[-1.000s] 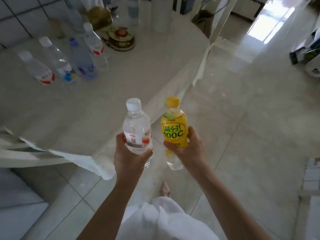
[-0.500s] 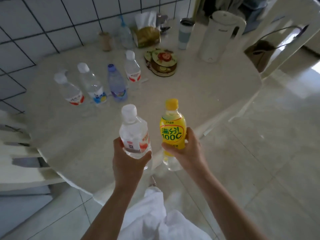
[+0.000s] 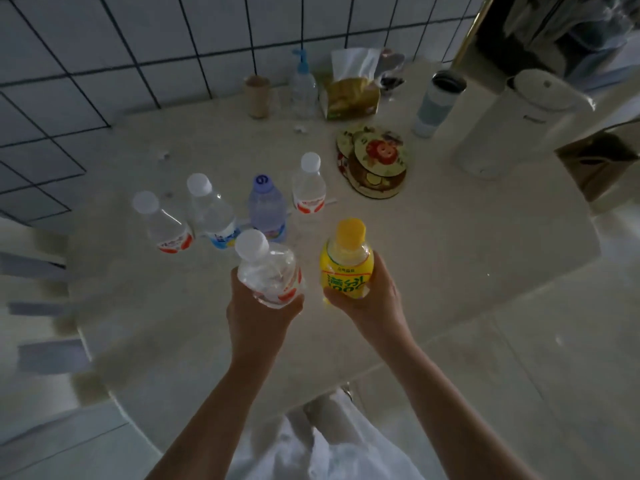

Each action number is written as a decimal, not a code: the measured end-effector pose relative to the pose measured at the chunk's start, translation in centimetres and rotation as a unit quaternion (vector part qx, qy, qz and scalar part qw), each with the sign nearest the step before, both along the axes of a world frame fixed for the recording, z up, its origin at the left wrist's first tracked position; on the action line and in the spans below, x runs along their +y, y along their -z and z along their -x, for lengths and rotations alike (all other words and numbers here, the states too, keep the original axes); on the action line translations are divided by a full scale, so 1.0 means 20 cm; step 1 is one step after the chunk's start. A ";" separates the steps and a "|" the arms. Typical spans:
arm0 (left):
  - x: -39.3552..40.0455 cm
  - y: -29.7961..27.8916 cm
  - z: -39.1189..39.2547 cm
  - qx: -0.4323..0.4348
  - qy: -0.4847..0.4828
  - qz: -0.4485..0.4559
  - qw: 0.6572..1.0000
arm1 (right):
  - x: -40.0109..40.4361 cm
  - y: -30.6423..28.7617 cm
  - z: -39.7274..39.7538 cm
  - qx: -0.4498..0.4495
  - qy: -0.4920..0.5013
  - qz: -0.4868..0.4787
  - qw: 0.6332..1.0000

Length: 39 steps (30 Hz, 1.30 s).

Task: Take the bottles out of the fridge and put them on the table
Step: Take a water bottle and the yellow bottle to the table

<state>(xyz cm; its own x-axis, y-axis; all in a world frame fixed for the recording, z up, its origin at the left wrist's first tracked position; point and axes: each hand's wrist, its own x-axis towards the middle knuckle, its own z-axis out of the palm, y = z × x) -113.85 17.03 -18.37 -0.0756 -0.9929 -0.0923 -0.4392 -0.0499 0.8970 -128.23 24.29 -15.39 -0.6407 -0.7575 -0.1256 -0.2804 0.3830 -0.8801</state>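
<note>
Pale tabletop [image 3: 450, 244] is spreading beneath our grips. We are curling our left hand [image 3: 258, 315] round the lower body of a clear water bottle [image 3: 268, 271], and our right hand [image 3: 370, 299] round the yellow drink bottle [image 3: 346, 263]; both are hovering above the surface. Four bottles [image 3: 266, 206] are standing just beyond our fingers. Full, smooth plastic probably feels weighty and slick, so we are holding low, at the labels.

Home dining corner, tiled wall [image 3: 104, 46], table [image 3: 450, 237], kettle [image 3: 512, 126]
</note>
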 end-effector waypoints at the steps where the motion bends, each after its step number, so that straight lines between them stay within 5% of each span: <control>1: -0.03 0.02 0.03 -0.007 -0.010 -0.002 1.000 | -0.04 0.02 0.03 0.000 -0.010 0.004 1.000; 20: -0.32 0.30 0.42 -0.107 -0.150 -0.009 0.983 | -0.55 0.41 0.43 -0.023 -0.161 0.006 0.987; 28: -0.27 0.36 0.49 -0.015 -0.268 -0.011 0.963 | -0.56 0.49 0.42 -0.018 -0.191 0.006 0.981; 39: -0.26 0.42 0.45 -0.047 -0.219 -0.005 0.975 | -0.60 0.52 0.46 0.004 -0.216 -0.005 0.976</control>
<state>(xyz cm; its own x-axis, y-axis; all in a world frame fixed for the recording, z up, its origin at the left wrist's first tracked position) -122.88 11.91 -26.80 0.3645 -0.9270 -0.0887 -0.4537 -0.2600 0.8524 -137.48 12.22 -25.70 -0.2617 -0.9562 -0.1311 -0.4247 0.2360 -0.8740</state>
